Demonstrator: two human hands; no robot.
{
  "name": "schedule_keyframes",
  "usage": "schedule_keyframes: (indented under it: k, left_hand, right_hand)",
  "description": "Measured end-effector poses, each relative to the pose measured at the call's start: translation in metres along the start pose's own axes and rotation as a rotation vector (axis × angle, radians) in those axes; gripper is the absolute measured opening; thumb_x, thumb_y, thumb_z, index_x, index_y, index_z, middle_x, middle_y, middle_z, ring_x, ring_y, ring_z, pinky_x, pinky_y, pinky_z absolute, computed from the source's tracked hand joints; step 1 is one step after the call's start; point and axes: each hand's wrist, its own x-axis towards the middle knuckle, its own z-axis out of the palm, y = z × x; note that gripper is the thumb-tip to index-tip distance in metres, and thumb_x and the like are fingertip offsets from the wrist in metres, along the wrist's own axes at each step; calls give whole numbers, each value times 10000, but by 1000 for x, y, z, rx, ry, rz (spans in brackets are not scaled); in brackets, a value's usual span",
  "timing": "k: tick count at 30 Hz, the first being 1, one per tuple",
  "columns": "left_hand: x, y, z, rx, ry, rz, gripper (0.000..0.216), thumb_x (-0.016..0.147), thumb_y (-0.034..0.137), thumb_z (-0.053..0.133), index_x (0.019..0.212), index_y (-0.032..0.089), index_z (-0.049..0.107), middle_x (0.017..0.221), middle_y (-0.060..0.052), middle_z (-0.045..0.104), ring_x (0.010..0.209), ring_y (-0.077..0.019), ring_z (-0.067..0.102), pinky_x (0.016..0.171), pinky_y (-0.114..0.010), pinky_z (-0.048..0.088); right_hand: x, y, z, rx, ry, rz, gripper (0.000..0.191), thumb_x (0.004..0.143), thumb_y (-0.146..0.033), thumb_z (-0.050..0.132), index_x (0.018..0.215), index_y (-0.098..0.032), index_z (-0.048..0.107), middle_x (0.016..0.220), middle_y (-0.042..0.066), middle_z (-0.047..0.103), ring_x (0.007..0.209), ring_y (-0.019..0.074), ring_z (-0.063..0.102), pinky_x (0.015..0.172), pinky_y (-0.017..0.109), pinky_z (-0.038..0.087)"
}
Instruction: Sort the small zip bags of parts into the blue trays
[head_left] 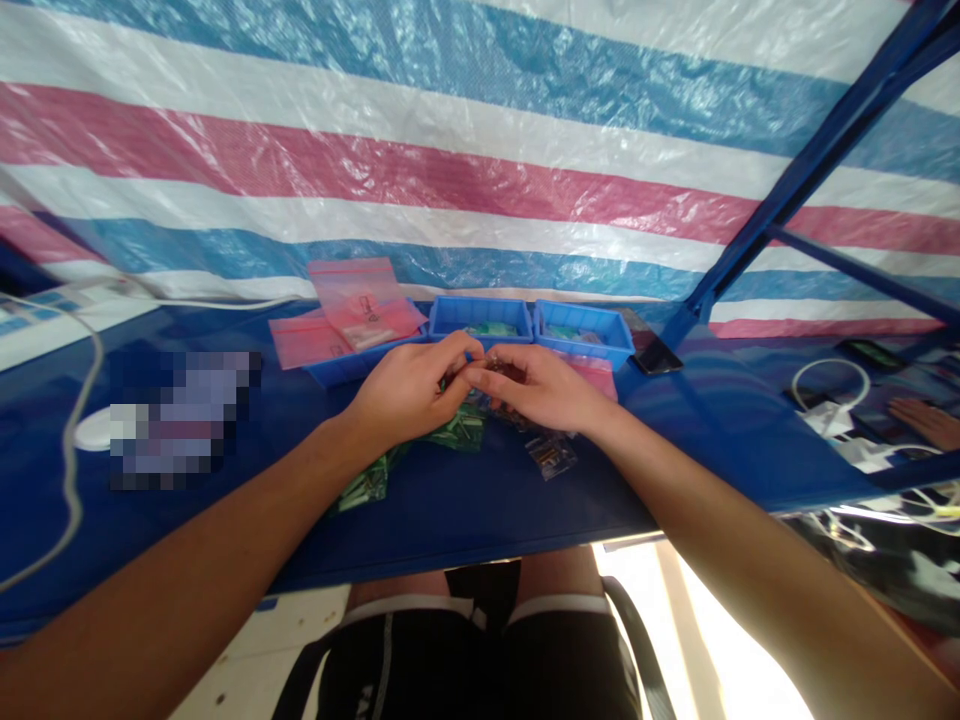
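Observation:
My left hand [412, 385] and my right hand [538, 385] meet over the middle of the blue table, fingertips touching. Both are closed in a pinch, and whatever lies between the fingers is too small and covered to make out. Small green packets [461, 430] lie under and beside my left hand, and more green packets [365, 487] rest closer to me, by the left forearm. Below my right hand is a small clear bag [553, 456] with brownish pieces inside; other small packets are partly hidden beneath that hand.
Behind the hands stand a blue bin [480, 308] and a right-hand bin [619, 352], both holding small packets. Pink zip bags [360, 300] cover the left bin [330, 373]. A dark phone [656, 355] lies right. A cable [97, 360] runs left; another person's hand [926, 420] appears far right.

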Motion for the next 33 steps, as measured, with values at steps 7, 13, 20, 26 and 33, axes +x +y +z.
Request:
schedule_keyframes:
  k: [7, 13, 20, 26, 33]
  left_hand:
    - [-1, -2, 1, 25, -4, -6, 185, 1041, 325, 548, 1147, 207, 643, 743, 30, 692, 618, -147, 641, 603, -253, 418]
    - [-2, 0, 0, 95, -32, 8, 194, 1030, 302, 550, 1172, 206, 642, 802, 16, 732, 642, -161, 666, 613, -270, 422]
    - [-3, 3, -1, 140, -46, 20, 197, 1035, 312, 542, 1169, 207, 641, 860, -3, 764, 660, -171, 675, 629, -283, 427]
    - [-4, 0, 3, 65, -4, 12, 180, 1036, 302, 555, 1162, 206, 641, 778, 26, 716, 605, -146, 636, 607, -265, 421]
    - [0, 1, 2, -53, 39, -40, 369, 1070, 312, 517, 1409, 193, 601, 852, 5, 724, 692, -149, 669, 699, -259, 502]
  right_hand:
    - [-1, 0, -1, -30, -2, -20, 530, 1005, -719, 614, 972, -200, 721, 786, 12, 657, 709, 178, 572, 611, 286, 386]
    - [-2, 0, -2, -77, -12, -40, 493, 1015, -685, 629, 973, -202, 720, 796, 20, 667, 728, 189, 583, 630, 294, 388]
    - [-4, -1, -3, -129, -15, -38, 487, 1017, -680, 629, 976, -204, 721, 796, 18, 670, 726, 193, 579, 627, 301, 373]
    - [-3, 1, -2, -113, 11, -56, 502, 1003, -691, 645, 904, -202, 709, 760, 12, 652, 698, 181, 557, 608, 298, 363]
    - [1, 3, -2, 116, 32, -70, 503, 1003, -690, 645, 881, -205, 692, 736, 5, 660, 657, 177, 615, 616, 303, 443]
